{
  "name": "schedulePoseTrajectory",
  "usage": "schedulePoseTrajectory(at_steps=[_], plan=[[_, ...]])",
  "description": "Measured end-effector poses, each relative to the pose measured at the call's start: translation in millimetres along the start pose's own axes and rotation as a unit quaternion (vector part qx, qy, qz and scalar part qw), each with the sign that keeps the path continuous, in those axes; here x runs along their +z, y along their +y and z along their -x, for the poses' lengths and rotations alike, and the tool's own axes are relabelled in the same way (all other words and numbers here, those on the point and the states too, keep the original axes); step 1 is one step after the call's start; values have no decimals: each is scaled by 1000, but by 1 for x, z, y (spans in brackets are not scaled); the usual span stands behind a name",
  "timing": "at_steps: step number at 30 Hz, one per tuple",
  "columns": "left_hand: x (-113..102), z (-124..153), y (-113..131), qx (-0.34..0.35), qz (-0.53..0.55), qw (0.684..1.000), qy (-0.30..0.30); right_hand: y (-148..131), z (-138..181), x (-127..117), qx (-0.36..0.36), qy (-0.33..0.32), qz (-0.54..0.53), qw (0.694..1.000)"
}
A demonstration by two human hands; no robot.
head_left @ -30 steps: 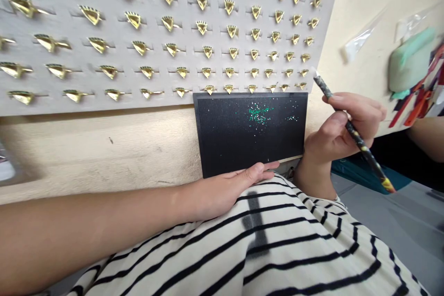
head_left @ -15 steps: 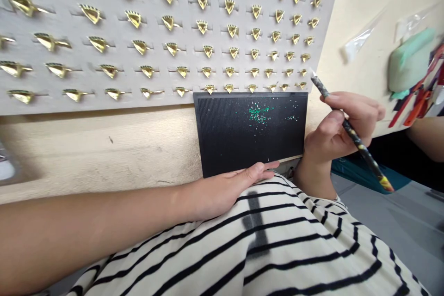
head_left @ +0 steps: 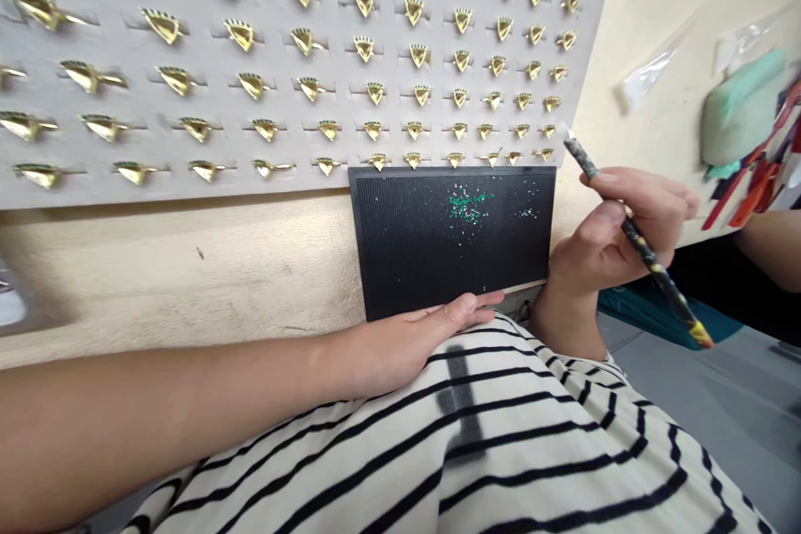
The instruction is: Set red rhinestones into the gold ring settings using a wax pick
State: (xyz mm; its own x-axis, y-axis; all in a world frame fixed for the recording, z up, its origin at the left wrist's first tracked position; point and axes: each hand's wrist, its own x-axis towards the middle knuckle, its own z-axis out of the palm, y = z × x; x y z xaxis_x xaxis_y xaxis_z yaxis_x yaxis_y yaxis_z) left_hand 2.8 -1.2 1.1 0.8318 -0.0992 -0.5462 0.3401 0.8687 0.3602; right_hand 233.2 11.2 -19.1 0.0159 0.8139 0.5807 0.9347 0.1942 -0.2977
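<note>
My right hand [head_left: 617,238] pinches a dark speckled wax picker pencil [head_left: 647,254] with a pale tip and a yellow-red end. That tip points up and left, close to the lower right corner of a grey foam board [head_left: 250,183]. Many gold triangular rings [head_left: 375,92] stand in the board's slits, some with dark notched upper rims. Against the board's lower edge lies a black ribbed tray [head_left: 406,259]. Tiny green and clear stones [head_left: 466,204] are scattered on it. My left hand [head_left: 431,329] rests along the tray's near edge, fingers stretched out and partly hidden.
On the right of the pale wooden table [head_left: 156,259] lie a clear plastic bag [head_left: 657,62], a pale green bundle [head_left: 742,108] and several red-handled tools [head_left: 751,192]. Another person's arm [head_left: 773,246] shows at the right edge. A clear plastic item [head_left: 12,296] sits at the left edge.
My right hand and the pencil have shifted very slightly right and down. My left hand, the tray and the rings look the same.
</note>
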Motion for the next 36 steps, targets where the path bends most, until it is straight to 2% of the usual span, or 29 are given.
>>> schedulePoseTrajectory(at_steps=[13, 18, 25, 31, 36], plan=[[-1, 1, 0, 5, -7, 1000, -6, -1, 0, -2, -2, -14, -5, 1000], [-1, 0, 0, -3, -2, 1000, -5, -3, 0, -4, 10, -39, 9, 999], [0, 0, 0, -1, -3, 1000, -4, -1, 0, 0, -3, 16, -36, 999], [-1, 1, 0, 3, -8, 1000, -8, -1, 0, 1, 14, 15, -19, 1000], [-1, 1, 0, 4, -15, 1000, -10, 0, 1, -1, 8, -13, -2, 1000]])
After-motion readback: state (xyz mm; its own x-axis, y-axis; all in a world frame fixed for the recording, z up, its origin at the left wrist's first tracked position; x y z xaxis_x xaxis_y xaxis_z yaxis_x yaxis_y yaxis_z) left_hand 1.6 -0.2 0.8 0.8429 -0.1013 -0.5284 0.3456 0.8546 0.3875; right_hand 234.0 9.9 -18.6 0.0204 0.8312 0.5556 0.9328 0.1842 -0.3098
